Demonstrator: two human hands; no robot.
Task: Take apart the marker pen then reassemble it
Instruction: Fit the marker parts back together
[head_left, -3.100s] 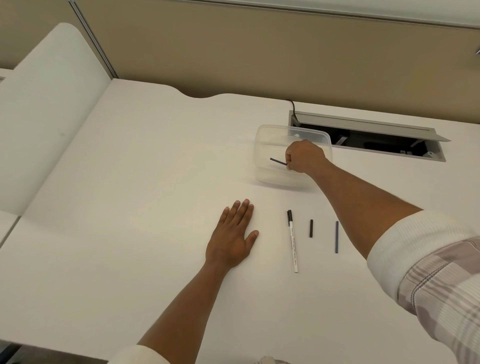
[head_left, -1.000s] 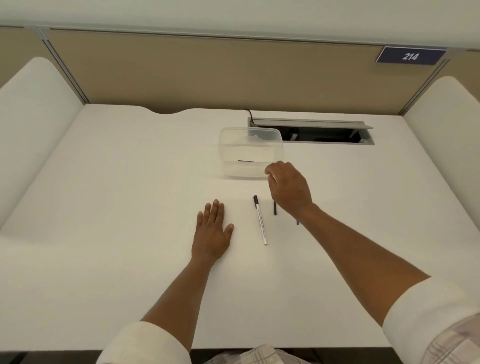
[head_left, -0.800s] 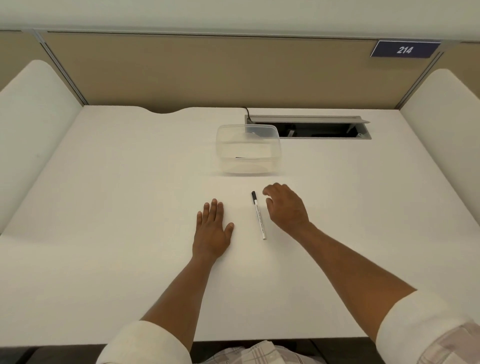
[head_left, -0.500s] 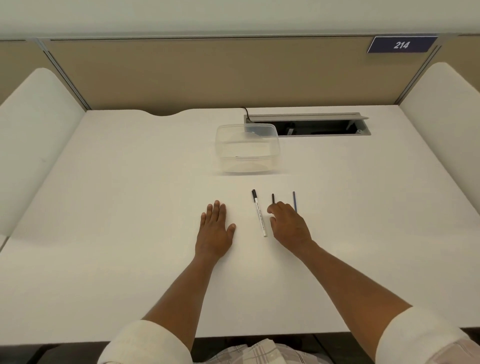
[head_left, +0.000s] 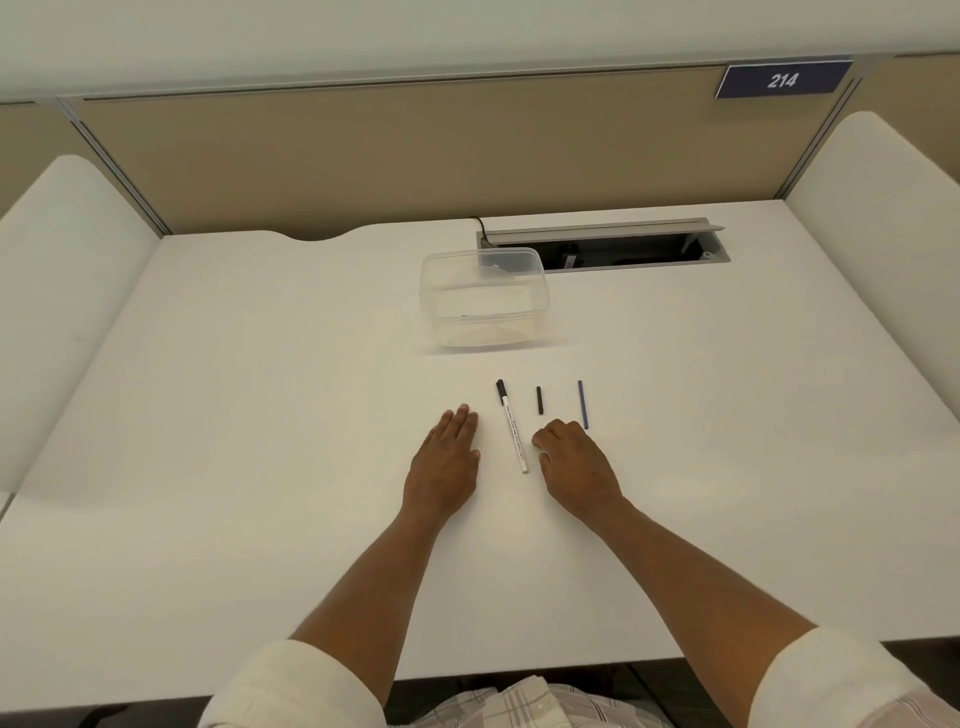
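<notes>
While the left hand lies flat with straight fingers on the white desk, the right hand rests beside it, fingers loosely curled, holding nothing. Between them lies the white pen body; a short black cap and thin blue rod lie just right. A clear tub sits behind.

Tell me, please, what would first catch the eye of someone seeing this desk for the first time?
Three slim parts lie in a row at the desk's middle: a white marker body with a black tip, a short black piece and a thin blue rod. The left hand lies flat beside them, the right hand loosely curled. Behind stands a clear plastic tub.
</notes>
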